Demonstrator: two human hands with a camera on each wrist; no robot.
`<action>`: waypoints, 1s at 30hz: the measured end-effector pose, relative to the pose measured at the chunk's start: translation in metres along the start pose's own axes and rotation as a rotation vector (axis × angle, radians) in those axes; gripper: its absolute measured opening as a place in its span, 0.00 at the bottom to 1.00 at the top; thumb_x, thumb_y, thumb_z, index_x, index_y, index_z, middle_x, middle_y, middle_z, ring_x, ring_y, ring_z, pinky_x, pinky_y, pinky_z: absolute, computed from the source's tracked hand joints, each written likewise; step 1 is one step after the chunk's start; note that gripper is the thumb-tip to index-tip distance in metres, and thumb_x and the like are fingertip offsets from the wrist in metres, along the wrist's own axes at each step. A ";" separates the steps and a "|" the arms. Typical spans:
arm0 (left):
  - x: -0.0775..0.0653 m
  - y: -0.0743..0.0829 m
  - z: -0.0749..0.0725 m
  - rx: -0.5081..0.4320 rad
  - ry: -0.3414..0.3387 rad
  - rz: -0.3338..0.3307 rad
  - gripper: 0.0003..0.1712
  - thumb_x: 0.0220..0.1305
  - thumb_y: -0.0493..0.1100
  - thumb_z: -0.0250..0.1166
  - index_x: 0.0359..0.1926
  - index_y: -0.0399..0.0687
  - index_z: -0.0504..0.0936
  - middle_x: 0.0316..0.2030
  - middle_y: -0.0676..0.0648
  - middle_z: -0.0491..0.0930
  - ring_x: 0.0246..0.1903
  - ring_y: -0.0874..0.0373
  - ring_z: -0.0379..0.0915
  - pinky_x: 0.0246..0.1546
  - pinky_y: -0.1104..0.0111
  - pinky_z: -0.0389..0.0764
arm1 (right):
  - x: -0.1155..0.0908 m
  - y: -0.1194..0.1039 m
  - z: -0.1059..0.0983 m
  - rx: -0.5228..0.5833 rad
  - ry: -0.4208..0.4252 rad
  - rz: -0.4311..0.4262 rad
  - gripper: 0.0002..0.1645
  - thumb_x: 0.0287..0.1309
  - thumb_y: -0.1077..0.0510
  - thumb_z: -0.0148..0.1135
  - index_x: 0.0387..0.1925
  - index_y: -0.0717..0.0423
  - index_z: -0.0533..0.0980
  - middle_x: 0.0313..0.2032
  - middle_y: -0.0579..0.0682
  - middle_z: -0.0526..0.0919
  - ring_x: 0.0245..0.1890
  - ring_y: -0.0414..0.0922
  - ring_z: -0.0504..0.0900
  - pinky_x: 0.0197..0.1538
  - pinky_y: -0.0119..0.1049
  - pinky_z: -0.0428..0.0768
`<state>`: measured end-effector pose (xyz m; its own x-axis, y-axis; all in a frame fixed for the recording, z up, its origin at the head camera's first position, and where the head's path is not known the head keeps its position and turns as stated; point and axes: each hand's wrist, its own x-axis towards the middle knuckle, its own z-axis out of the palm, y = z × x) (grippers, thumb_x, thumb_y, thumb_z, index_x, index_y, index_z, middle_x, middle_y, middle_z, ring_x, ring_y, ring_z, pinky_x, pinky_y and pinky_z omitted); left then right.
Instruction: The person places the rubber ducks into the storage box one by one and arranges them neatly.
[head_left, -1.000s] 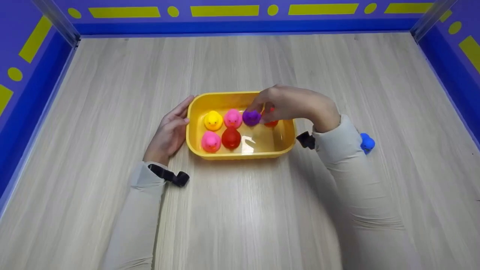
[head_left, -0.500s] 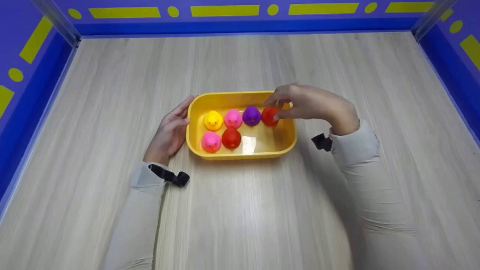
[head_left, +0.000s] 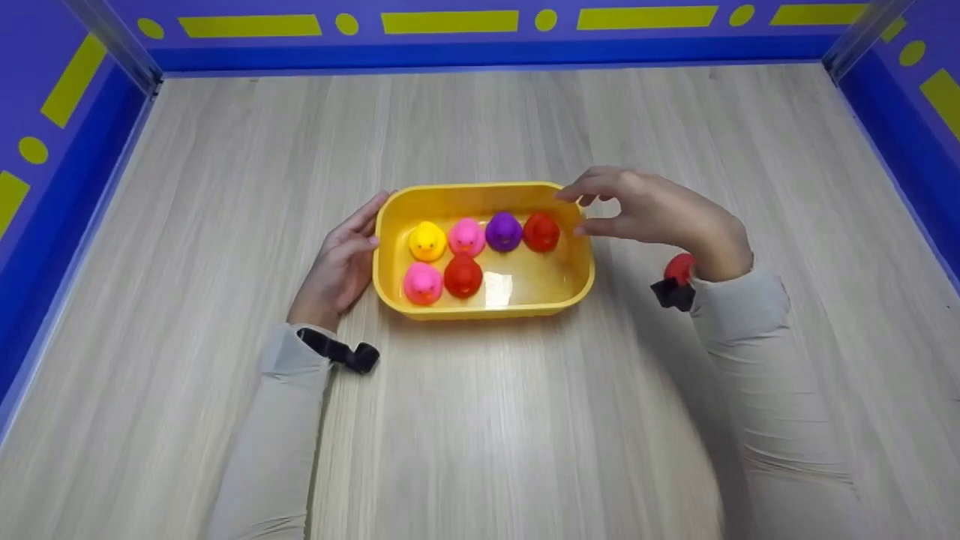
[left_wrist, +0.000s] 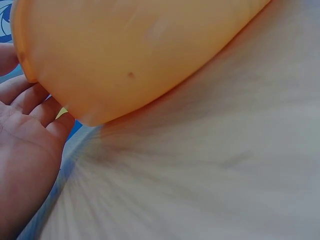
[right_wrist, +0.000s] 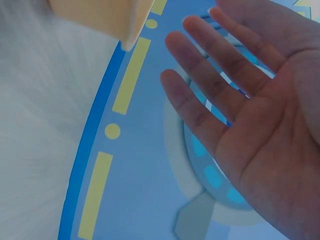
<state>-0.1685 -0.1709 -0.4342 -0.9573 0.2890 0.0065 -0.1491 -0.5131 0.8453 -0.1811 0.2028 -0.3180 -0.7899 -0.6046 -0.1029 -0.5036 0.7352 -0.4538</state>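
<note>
In the head view, a yellow plastic tub holds several rubber ducks. The back row has a yellow duck, a pink duck, a purple duck and a red duck. In front sit another pink duck and a darker red duck. My left hand rests against the tub's left end, fingers fairly straight, thumb at the rim. By the right rim hovers my right hand, fingers spread and holding nothing; the right wrist view shows its bare palm.
A red object, partly hidden by my right wrist, lies on the wood-grain table right of the tub. Blue and purple panels with yellow marks border the table at the back and sides.
My right hand has let go of the purple duck and moved right, past the red duck, to the tub's right rim. A blue toy by the right sleeve is now hidden; the red object shows.
</note>
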 end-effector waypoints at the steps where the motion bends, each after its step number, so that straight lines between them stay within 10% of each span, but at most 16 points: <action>1: 0.000 0.000 0.000 -0.001 0.002 0.001 0.37 0.61 0.24 0.41 0.72 0.33 0.50 0.74 0.39 0.50 0.74 0.51 0.46 0.74 0.61 0.51 | -0.002 0.001 0.000 0.006 0.002 0.017 0.25 0.57 0.57 0.66 0.58 0.52 0.76 0.55 0.52 0.79 0.55 0.49 0.77 0.57 0.47 0.80; 30: 0.000 -0.001 -0.001 0.002 -0.002 0.010 0.37 0.60 0.24 0.43 0.72 0.33 0.51 0.74 0.39 0.52 0.74 0.52 0.48 0.74 0.64 0.52 | -0.054 0.054 -0.002 0.094 -0.048 0.235 0.26 0.56 0.61 0.65 0.59 0.51 0.76 0.55 0.55 0.80 0.54 0.53 0.75 0.58 0.55 0.77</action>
<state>-0.1683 -0.1716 -0.4359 -0.9582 0.2856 0.0166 -0.1387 -0.5143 0.8463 -0.1659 0.2757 -0.3348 -0.8627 -0.4359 -0.2563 -0.2714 0.8269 -0.4926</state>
